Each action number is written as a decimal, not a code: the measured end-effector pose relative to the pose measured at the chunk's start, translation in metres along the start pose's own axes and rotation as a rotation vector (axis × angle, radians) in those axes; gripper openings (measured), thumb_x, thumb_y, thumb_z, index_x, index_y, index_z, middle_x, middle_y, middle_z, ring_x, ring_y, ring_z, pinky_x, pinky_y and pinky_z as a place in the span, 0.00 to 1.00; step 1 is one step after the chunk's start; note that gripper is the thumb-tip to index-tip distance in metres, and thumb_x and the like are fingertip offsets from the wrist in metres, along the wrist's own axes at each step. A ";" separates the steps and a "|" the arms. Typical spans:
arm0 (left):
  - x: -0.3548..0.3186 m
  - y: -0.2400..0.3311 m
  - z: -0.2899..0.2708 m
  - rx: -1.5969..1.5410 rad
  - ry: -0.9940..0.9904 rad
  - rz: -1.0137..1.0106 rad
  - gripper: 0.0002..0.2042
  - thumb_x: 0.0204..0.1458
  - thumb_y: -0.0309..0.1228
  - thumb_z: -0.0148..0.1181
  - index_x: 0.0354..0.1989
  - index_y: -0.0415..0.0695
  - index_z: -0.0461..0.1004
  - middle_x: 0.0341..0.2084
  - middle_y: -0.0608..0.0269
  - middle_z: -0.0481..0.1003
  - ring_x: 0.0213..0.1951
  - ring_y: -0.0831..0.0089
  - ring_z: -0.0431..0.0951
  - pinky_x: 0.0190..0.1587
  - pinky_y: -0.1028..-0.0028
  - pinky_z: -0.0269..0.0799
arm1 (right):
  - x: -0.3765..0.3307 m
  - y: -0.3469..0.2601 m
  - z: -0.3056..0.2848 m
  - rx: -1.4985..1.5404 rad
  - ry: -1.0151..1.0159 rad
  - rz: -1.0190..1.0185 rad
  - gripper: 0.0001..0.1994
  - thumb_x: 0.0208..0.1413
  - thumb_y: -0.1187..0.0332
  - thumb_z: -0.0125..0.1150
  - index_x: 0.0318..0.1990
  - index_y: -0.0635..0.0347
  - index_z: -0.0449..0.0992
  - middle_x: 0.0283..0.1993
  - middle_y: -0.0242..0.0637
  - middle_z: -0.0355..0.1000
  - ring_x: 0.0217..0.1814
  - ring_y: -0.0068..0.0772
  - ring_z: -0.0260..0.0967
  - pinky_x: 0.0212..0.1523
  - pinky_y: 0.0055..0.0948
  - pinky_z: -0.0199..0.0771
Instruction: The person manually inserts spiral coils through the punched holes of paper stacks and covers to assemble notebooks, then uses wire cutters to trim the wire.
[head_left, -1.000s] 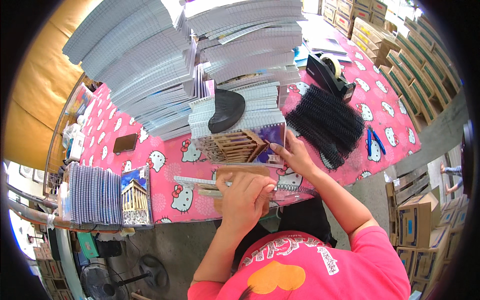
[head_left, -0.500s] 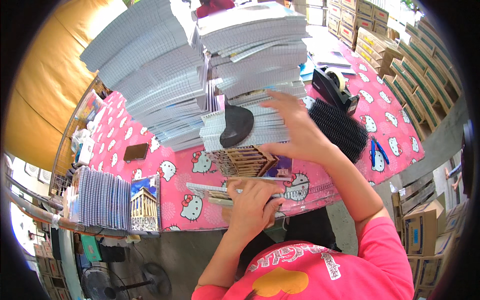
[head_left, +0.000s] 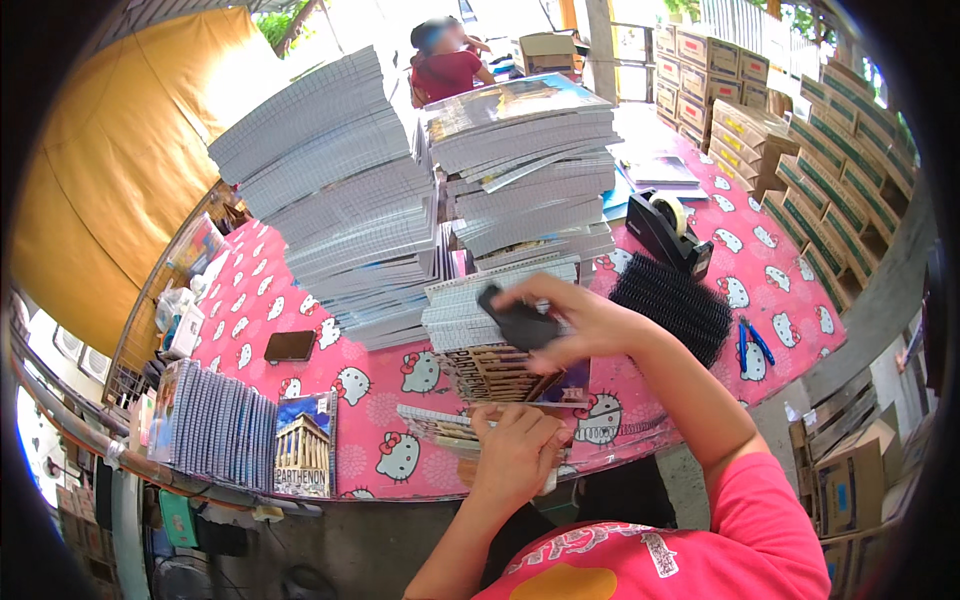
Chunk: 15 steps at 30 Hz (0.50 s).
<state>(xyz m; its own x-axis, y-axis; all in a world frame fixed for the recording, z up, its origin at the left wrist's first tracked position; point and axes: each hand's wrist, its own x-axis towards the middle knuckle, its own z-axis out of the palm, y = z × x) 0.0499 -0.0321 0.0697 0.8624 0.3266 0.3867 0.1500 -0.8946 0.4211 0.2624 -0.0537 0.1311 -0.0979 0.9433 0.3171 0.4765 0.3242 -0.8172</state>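
Note:
My left hand (head_left: 515, 455) is closed on a notebook (head_left: 440, 425) at the table's near edge, its page edges showing beside my fingers. Over the short front stack, my right hand (head_left: 585, 320) grips a curved, flat black piece (head_left: 522, 320) whose kind I cannot tell. Below it lies a notebook with a temple cover (head_left: 490, 372). A loose spiral binding coil (head_left: 605, 430) rests right of my left hand. Unbound page blocks rise in two tall stacks, the left stack (head_left: 320, 200) and the right stack (head_left: 530, 150).
Bound notebooks (head_left: 215, 425) stand in a row at the left edge, beside a phone (head_left: 290, 346). To the right are black coils (head_left: 672, 308), blue cutters (head_left: 753, 345) and a tape dispenser (head_left: 665, 235). A person (head_left: 447, 70) sits beyond the stacks; cartons (head_left: 710, 70) are piled behind.
My right hand has come down and taken hold of the black piece that lay on the front stack. My left hand keeps its grip on the notebook. The view has tilted up.

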 end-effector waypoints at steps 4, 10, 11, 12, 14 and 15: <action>0.005 0.012 -0.003 -0.065 0.084 0.026 0.09 0.52 0.40 0.57 0.35 0.50 0.75 0.31 0.68 0.74 0.40 0.68 0.71 0.54 0.56 0.49 | -0.071 0.014 0.006 0.509 -0.146 0.126 0.41 0.42 0.37 0.62 0.53 0.67 0.71 0.52 0.43 0.68 0.56 0.36 0.63 0.58 0.36 0.58; 0.006 0.011 -0.001 -0.016 0.009 0.000 0.08 0.50 0.39 0.59 0.35 0.51 0.75 0.32 0.70 0.75 0.41 0.69 0.72 0.53 0.57 0.49 | -0.141 0.093 0.039 0.534 -0.164 0.506 0.32 0.57 0.46 0.54 0.56 0.68 0.68 0.50 0.31 0.69 0.52 0.23 0.59 0.53 0.25 0.59; 0.006 0.011 -0.001 -0.067 0.014 0.003 0.08 0.49 0.38 0.60 0.36 0.51 0.75 0.32 0.71 0.75 0.41 0.70 0.72 0.53 0.57 0.49 | -0.149 0.101 0.045 0.583 -0.176 0.515 0.32 0.57 0.44 0.53 0.56 0.68 0.67 0.50 0.31 0.68 0.52 0.23 0.59 0.54 0.25 0.58; 0.006 0.009 -0.003 -0.107 0.024 -0.001 0.08 0.49 0.38 0.61 0.36 0.51 0.75 0.32 0.71 0.75 0.41 0.70 0.72 0.53 0.58 0.49 | -0.151 0.098 0.052 0.658 -0.163 0.509 0.33 0.57 0.44 0.52 0.57 0.67 0.66 0.52 0.34 0.67 0.54 0.25 0.59 0.56 0.27 0.58; 0.005 0.008 -0.001 -0.110 0.061 -0.006 0.08 0.48 0.37 0.62 0.36 0.52 0.75 0.33 0.71 0.75 0.41 0.71 0.72 0.52 0.58 0.49 | -0.154 0.086 0.064 0.803 -0.133 0.497 0.35 0.58 0.43 0.50 0.59 0.67 0.64 0.56 0.38 0.65 0.58 0.27 0.59 0.59 0.29 0.57; 0.005 0.007 0.000 -0.114 0.076 -0.003 0.08 0.48 0.37 0.62 0.36 0.52 0.75 0.33 0.71 0.75 0.40 0.71 0.72 0.52 0.59 0.49 | -0.155 0.084 0.068 0.901 -0.112 0.478 0.35 0.58 0.43 0.49 0.60 0.67 0.62 0.57 0.39 0.64 0.58 0.29 0.59 0.58 0.29 0.58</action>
<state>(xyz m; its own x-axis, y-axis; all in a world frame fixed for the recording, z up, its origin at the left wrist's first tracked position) 0.0551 -0.0365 0.0746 0.8221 0.3550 0.4450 0.0925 -0.8546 0.5109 0.2587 -0.1676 -0.0194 -0.1727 0.9741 -0.1458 -0.3413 -0.1980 -0.9189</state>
